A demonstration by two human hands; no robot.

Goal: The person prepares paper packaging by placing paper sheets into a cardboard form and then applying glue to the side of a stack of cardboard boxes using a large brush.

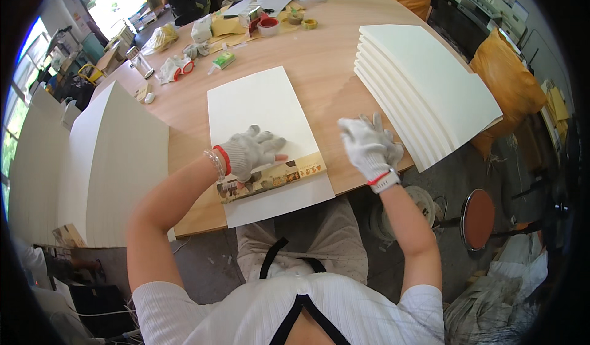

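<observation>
Found paper [258, 102] on tabletop [332, 50], reaching middle of near edge. Found strip [276, 178], printed, lying across paper just inside that edge. Resting left hand [251, 152] on paper beside strip, fingers spread apart. Holding right hand [370, 142] between paper and stepped pile [424, 74] at right edge; cannot tell whether fingers apart or together. Judge as done: strip laid across. Cannot tell if fastened underneath. Judge as left: pile, showing no strip. Noted tall stacks [120, 166] along left edge; unable to tell if finished.
</observation>
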